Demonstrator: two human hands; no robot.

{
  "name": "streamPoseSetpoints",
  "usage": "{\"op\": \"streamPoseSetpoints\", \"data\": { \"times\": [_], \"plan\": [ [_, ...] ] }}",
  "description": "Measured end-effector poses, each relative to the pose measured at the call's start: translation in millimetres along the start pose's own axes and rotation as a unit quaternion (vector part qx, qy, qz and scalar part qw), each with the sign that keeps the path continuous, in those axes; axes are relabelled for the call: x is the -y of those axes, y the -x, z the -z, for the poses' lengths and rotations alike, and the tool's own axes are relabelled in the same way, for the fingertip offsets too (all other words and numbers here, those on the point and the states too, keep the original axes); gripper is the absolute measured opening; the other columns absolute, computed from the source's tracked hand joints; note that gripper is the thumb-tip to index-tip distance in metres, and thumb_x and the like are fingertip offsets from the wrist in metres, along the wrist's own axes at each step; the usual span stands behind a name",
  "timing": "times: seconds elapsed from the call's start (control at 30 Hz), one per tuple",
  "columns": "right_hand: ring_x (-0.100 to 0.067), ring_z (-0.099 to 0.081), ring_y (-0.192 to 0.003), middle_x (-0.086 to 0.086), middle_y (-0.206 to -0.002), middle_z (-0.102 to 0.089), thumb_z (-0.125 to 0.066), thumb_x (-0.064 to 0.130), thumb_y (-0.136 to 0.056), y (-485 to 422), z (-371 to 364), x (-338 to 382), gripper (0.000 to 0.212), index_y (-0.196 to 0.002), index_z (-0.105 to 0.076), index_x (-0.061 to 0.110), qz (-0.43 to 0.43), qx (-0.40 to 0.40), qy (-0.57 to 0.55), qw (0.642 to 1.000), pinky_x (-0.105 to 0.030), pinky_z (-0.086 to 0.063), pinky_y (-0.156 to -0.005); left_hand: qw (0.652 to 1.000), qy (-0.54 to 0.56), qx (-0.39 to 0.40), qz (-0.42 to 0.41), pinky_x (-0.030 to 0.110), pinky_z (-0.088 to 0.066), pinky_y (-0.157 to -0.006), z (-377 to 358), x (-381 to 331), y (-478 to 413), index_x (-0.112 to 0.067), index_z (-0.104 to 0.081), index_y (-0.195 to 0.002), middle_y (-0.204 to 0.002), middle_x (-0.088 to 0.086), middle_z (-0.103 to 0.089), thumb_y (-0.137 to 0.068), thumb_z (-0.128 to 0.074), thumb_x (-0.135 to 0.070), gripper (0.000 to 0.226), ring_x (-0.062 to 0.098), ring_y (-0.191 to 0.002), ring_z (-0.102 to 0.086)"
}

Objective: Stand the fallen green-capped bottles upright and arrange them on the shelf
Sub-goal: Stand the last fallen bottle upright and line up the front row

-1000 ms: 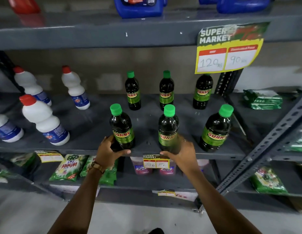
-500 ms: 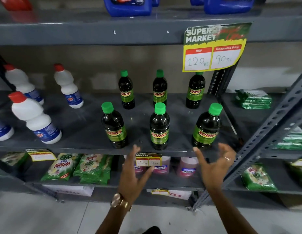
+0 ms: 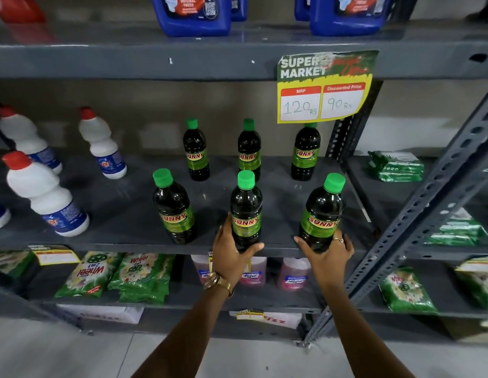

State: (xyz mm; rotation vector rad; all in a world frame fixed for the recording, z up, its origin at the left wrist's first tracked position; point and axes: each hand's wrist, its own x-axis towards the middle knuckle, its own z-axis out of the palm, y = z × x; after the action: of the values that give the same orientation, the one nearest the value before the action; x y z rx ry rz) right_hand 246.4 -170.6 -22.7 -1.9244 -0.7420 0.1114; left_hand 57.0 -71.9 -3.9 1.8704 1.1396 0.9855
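At the frame's centre, on the grey shelf (image 3: 122, 227), six green-capped bottles stand upright in two rows of three. Low in the frame, the left hand (image 3: 232, 255) wraps its fingers around the front middle bottle (image 3: 246, 211), while the right hand (image 3: 326, 256) clasps the base of the front right bottle (image 3: 323, 214). White red-capped bottles (image 3: 46, 197) stand at left.

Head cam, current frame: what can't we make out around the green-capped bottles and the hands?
- Back-right bottle: cap mostly hidden by the hanging price sign.
- Front-middle bottle: base covered by the left hand.
- Front-right bottle: base covered by the right hand, so grip firmness is unclear.
- Small shelf-edge price tag: mostly behind the left hand.
- Blue jugs: tops cut off by the frame edge.
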Motion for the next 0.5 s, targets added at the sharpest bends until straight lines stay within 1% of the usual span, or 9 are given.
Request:
{"op": "streamPoseSetpoints", "data": {
  "times": [0.07,0.13,0.23,0.27,0.33,0.4,0.43,0.47,0.5],
  "plan": [
    [-0.036,-0.027,-0.137,-0.016,-0.125,-0.061,-0.085,0.041,-0.064,4.9,-1.1,1.7,0.078,-0.124,-0.052,0.005,0.001,-0.002,0.008,1.000,-0.044,-0.016,-0.114,1.000,-0.005,-0.006,-0.005,0.045,-0.046,-0.097,-1.3,2.8,1.8,-0.018,-0.041,-0.133,-0.126,0.005,-0.057,-0.059,-0.079,-0.051,0.090,0.023,-0.117,-0.050],
    [-0.037,-0.028,-0.136,-0.018,-0.125,-0.060,-0.083,0.043,-0.064,9.3,-3.6,1.1,0.080,-0.125,-0.050,0.002,0.003,0.005,0.024,1.000,-0.047,-0.017,-0.115,1.000,-0.006,-0.007,-0.007,0.044,-0.045,-0.097,-2.4,6.8,4.0,-0.016,-0.044,-0.131,-0.123,0.005,-0.058,-0.060,-0.080,-0.046,0.085,0.024,-0.117,-0.050],
    [-0.038,-0.033,-0.135,-0.021,-0.128,-0.058,-0.071,0.056,-0.065,13.5,-7.4,-0.8,0.090,-0.130,-0.046,-0.001,0.011,0.021,0.044,0.999,-0.048,-0.014,-0.116,1.000,-0.011,-0.003,-0.012,0.040,-0.042,-0.098,-4.1,13.6,2.9,-0.016,-0.044,-0.131,-0.124,0.005,-0.058,-0.061,-0.081,-0.046,0.084,0.024,-0.119,-0.048],
    [-0.039,-0.035,-0.134,-0.022,-0.129,-0.057,-0.066,0.060,-0.065,15.7,-5.9,0.8,0.092,-0.130,-0.046,-0.002,0.007,0.027,0.045,0.999,-0.049,-0.015,-0.116,1.000,-0.017,0.002,-0.002,0.038,-0.042,-0.098,-1.6,8.3,5.2,-0.017,-0.043,-0.132,-0.125,0.005,-0.057,-0.061,-0.081,-0.046,0.086,0.024,-0.120,-0.047],
    [-0.038,-0.035,-0.134,-0.023,-0.131,-0.056,-0.062,0.063,-0.065,17.2,-2.5,3.3,0.096,-0.133,-0.043,-0.003,0.016,0.038,0.050,0.998,-0.051,-0.014,-0.116,0.999,-0.028,0.016,0.015,0.040,-0.042,-0.100,2.0,3.1,6.7,-0.018,-0.037,-0.136,-0.129,0.006,-0.055,-0.059,-0.081,-0.049,0.093,0.024,-0.121,-0.046],
    [-0.034,-0.033,-0.137,-0.020,-0.137,-0.052,-0.065,0.062,-0.067,19.0,1.6,6.3,0.101,-0.141,-0.034,0.001,0.026,0.054,0.025,0.998,-0.048,-0.011,-0.118,0.999,-0.036,0.030,0.021,0.046,-0.041,-0.103,7.0,-0.1,7.4,-0.020,-0.028,-0.141,-0.135,0.006,-0.050,-0.057,-0.081,-0.048,0.103,0.025,-0.126,-0.042],
    [-0.032,-0.030,-0.140,-0.018,-0.143,-0.047,-0.068,0.063,-0.067,20.8,4.3,5.7,0.108,-0.147,-0.024,0.005,0.029,0.048,-0.004,0.998,-0.046,-0.010,-0.119,0.998,-0.036,0.041,0.012,0.048,-0.039,-0.105,10.1,0.6,8.6,-0.020,-0.021,-0.144,-0.141,0.004,-0.044,-0.058,-0.082,-0.046,0.109,0.025,-0.131,-0.038],
    [-0.030,-0.025,-0.143,-0.016,-0.151,-0.037,-0.066,0.068,-0.067,25.8,10.7,9.8,0.116,-0.152,-0.013,0.010,0.015,0.034,-0.044,0.998,-0.046,-0.010,-0.119,0.998,-0.037,0.043,0.009,0.049,-0.035,-0.109,16.0,-4.8,13.4,-0.021,-0.012,-0.147,-0.147,0.002,-0.037,-0.061,-0.083,-0.044,0.114,0.026,-0.136,-0.032],
    [-0.027,-0.020,-0.146,-0.014,-0.157,-0.026,-0.061,0.075,-0.067,30.4,15.2,8.7,0.120,-0.153,-0.005,0.014,0.010,0.013,-0.098,0.995,-0.047,-0.012,-0.120,0.999,-0.025,0.043,0.001,0.050,-0.030,-0.111,18.9,-2.7,16.8,-0.023,-0.003,-0.148,-0.151,-0.001,-0.030,-0.064,-0.082,-0.042,0.116,0.026,-0.139,-0.026]
  ]
}}
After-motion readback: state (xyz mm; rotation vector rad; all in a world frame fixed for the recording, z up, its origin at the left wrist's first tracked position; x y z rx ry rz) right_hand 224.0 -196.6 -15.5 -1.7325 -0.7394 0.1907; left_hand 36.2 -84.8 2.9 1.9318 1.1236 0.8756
